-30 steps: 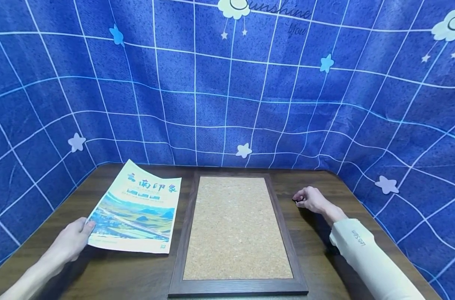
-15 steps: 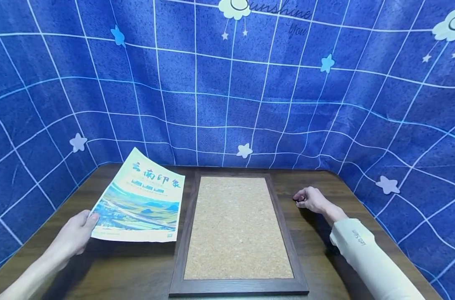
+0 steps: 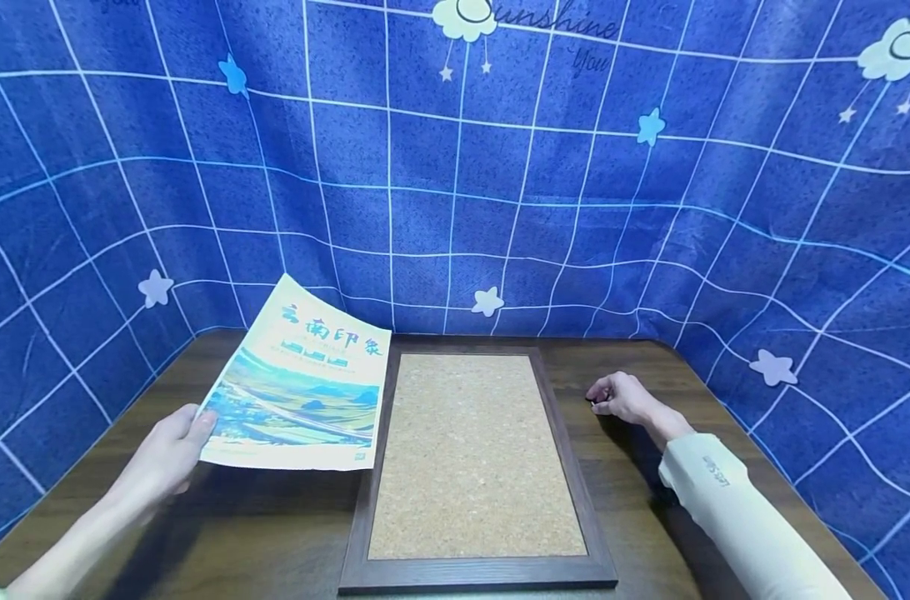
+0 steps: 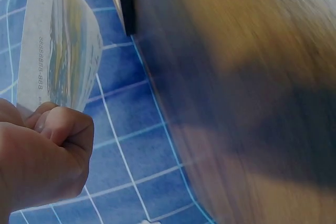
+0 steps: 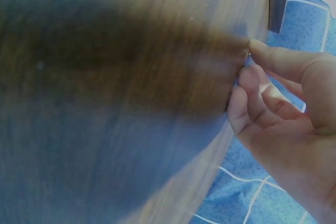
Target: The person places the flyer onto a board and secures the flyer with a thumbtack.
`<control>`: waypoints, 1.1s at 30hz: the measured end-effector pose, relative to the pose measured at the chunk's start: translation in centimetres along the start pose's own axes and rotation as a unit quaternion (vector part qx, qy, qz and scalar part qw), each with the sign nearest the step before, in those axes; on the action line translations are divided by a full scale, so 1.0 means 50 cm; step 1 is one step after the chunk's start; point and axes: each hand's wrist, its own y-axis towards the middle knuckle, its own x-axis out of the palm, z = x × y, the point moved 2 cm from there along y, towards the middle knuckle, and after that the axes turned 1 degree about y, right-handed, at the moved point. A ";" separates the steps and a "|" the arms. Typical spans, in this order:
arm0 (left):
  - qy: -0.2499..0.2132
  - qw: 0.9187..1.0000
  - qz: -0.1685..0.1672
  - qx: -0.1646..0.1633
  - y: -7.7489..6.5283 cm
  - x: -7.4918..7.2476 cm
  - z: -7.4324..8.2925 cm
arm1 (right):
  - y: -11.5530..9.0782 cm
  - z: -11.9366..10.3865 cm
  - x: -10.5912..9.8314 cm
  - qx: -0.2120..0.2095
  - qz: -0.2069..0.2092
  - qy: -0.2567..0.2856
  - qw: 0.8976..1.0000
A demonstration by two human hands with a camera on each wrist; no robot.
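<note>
My left hand (image 3: 166,450) pinches the lower left edge of a poster (image 3: 305,383), thumb on its front. The sheet shows a blue-green landscape under blue Chinese characters, and it tilts up off the table with its top edge curving. In the left wrist view the curled fingers (image 4: 65,124) grip its edge. The poster's right edge overlaps the left side of a framed cork board (image 3: 477,458), which lies flat. Right of the board, my right hand (image 3: 623,400) rests with bent fingertips at the tabletop. A tiny dark spot shows at those fingertips; I cannot tell if it is held.
The brown wooden table (image 3: 275,542) carries the board at its middle. A blue curtain (image 3: 425,208) with white grid lines, stars and clouds hangs behind the table and along both sides. The right forearm in a pale sleeve (image 3: 732,500) lies across the table's right part.
My left hand has lifted the poster and moved it to the right and away from me, so that it now overlaps the board's frame. The right hand stays in place.
</note>
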 end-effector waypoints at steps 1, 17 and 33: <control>0.000 1.000 0.000 0.002 0.000 0.004 0.006 | 0.000 0.000 0.000 0.002 0.000 0.002 1.000; -0.059 0.998 -0.012 0.002 0.014 0.077 0.085 | 0.001 0.002 -0.003 -0.003 -0.004 -0.004 1.000; -0.077 0.997 -0.028 0.011 0.026 0.134 0.137 | 0.003 0.004 -0.002 -0.003 -0.003 0.002 1.000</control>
